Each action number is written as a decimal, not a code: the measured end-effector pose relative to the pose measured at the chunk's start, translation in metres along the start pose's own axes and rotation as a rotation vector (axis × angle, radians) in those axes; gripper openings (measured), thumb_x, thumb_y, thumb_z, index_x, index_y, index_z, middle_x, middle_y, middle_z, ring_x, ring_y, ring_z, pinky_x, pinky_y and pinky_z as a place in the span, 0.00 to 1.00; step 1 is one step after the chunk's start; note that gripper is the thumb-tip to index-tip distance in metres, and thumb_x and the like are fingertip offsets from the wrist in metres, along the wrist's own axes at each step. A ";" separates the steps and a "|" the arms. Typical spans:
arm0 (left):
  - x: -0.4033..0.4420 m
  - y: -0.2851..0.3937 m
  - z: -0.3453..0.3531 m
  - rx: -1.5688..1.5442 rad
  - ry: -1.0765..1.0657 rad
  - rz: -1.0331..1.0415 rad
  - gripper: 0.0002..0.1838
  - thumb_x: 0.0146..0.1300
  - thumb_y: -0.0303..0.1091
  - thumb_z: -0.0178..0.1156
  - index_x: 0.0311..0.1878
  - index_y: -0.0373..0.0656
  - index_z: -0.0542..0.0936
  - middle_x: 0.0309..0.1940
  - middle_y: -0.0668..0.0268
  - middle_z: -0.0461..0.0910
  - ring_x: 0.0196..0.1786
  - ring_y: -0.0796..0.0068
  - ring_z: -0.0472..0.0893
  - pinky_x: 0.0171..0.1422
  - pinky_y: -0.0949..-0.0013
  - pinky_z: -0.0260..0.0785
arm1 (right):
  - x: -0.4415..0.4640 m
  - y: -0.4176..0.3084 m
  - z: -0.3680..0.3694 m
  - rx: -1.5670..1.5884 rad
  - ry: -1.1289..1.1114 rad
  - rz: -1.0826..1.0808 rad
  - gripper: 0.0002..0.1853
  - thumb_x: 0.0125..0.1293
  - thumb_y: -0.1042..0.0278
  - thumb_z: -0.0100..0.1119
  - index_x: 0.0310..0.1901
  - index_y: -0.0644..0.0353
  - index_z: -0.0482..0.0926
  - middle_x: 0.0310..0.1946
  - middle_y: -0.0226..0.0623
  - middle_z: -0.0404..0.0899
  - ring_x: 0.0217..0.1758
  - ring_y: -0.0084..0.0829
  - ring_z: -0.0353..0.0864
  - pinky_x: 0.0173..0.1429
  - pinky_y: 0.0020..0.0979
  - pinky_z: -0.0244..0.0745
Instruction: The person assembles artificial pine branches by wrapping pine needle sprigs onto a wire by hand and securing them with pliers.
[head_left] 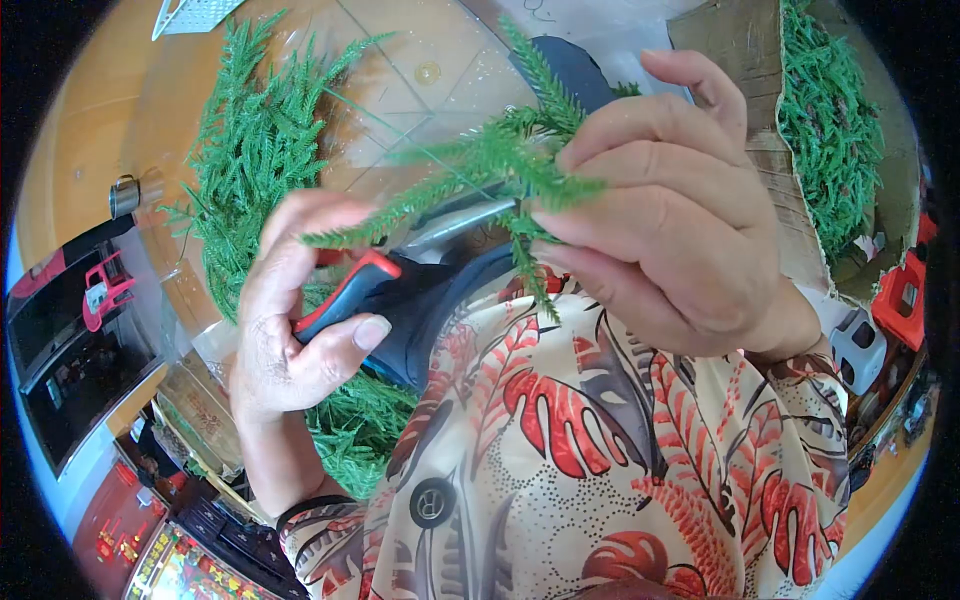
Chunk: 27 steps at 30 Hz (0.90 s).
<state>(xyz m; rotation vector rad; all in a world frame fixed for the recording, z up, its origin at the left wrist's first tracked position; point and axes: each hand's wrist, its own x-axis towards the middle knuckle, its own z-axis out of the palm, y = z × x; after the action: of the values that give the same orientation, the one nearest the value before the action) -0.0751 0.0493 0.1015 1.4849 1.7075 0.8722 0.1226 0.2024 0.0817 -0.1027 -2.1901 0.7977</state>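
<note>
My left hand (300, 310) is wrapped round a pair of long-nose pliers (345, 298) with red and dark handles. Their silver jaws reach right, up to the stem of an artificial pine sprig (515, 160). My right hand (670, 200) pinches that green sprig between thumb and fingers, its little finger lifted. The jaw tips are partly hidden by the needles, so I cannot tell whether they grip the stem. Beyond my left hand, a pile of loose green sprigs (260, 150) lies on the table.
A cardboard box (735, 80) full of green sprigs (830, 130) stands at the right. More greenery (360, 430) lies below my left wrist. A metal cup (124, 196) and a dark screen (75, 330) are at the left. A red plastic stool (900, 300) is far right.
</note>
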 end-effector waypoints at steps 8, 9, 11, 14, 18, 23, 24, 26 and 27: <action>0.013 0.005 -0.018 0.322 -0.064 0.247 0.30 0.41 0.41 0.61 0.48 0.34 0.73 0.45 0.53 0.72 0.47 0.58 0.69 0.51 0.59 0.61 | -0.009 0.003 -0.008 0.071 -0.123 0.026 0.10 0.45 0.69 0.65 0.31 0.59 0.77 0.24 0.31 0.74 0.33 0.32 0.75 0.51 0.43 0.58; 0.015 0.005 -0.018 0.333 -0.079 0.255 0.30 0.41 0.40 0.62 0.49 0.35 0.73 0.46 0.53 0.72 0.47 0.58 0.69 0.51 0.59 0.61 | -0.009 0.005 -0.008 0.095 -0.123 0.028 0.10 0.45 0.69 0.65 0.31 0.60 0.77 0.24 0.31 0.74 0.33 0.33 0.74 0.51 0.42 0.59; 0.018 0.005 -0.017 0.345 -0.090 0.321 0.29 0.41 0.39 0.62 0.50 0.37 0.73 0.46 0.53 0.72 0.46 0.59 0.69 0.49 0.60 0.62 | -0.010 0.008 -0.006 0.147 -0.137 0.037 0.10 0.45 0.70 0.65 0.30 0.60 0.77 0.24 0.32 0.74 0.32 0.34 0.74 0.49 0.41 0.59; 0.019 0.004 -0.009 0.328 -0.062 0.382 0.30 0.40 0.37 0.61 0.51 0.38 0.73 0.43 0.54 0.71 0.44 0.61 0.70 0.46 0.63 0.63 | -0.012 0.014 -0.003 0.271 -0.140 0.054 0.09 0.46 0.71 0.64 0.30 0.61 0.77 0.25 0.34 0.75 0.32 0.35 0.74 0.47 0.40 0.60; 0.017 0.013 0.002 0.300 -0.029 0.300 0.30 0.37 0.34 0.62 0.50 0.38 0.74 0.39 0.58 0.66 0.39 0.66 0.70 0.41 0.69 0.64 | -0.016 0.019 0.004 0.462 -0.167 0.076 0.08 0.48 0.70 0.63 0.29 0.62 0.76 0.26 0.34 0.75 0.32 0.36 0.73 0.43 0.39 0.61; 0.012 0.018 0.007 0.372 -0.007 0.253 0.33 0.32 0.31 0.61 0.51 0.40 0.74 0.39 0.59 0.67 0.37 0.67 0.70 0.40 0.71 0.65 | -0.018 0.021 0.007 0.546 -0.166 0.101 0.07 0.49 0.70 0.62 0.28 0.62 0.75 0.27 0.34 0.75 0.32 0.36 0.73 0.42 0.38 0.61; 0.011 0.019 0.008 0.399 -0.005 0.243 0.33 0.31 0.31 0.61 0.51 0.41 0.74 0.39 0.59 0.68 0.37 0.67 0.70 0.40 0.71 0.65 | -0.018 0.021 0.008 0.558 -0.164 0.099 0.07 0.50 0.70 0.61 0.28 0.62 0.75 0.27 0.34 0.75 0.32 0.36 0.73 0.42 0.38 0.61; 0.010 0.016 0.008 0.406 0.004 0.277 0.34 0.30 0.31 0.61 0.51 0.42 0.74 0.39 0.59 0.68 0.37 0.66 0.71 0.40 0.70 0.65 | -0.018 0.020 0.007 0.559 -0.175 0.106 0.06 0.50 0.71 0.61 0.27 0.63 0.75 0.27 0.35 0.74 0.33 0.36 0.73 0.42 0.37 0.61; 0.008 0.016 0.007 0.410 0.009 0.293 0.35 0.29 0.31 0.61 0.52 0.42 0.74 0.39 0.59 0.68 0.37 0.65 0.71 0.40 0.69 0.66 | -0.018 0.019 0.007 0.561 -0.181 0.110 0.06 0.50 0.71 0.61 0.27 0.63 0.75 0.26 0.35 0.74 0.33 0.37 0.73 0.42 0.37 0.61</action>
<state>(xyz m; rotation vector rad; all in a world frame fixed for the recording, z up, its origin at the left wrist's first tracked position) -0.0614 0.0596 0.1102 2.0456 1.7754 0.6979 0.1263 0.2083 0.0552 0.1373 -2.0525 1.5017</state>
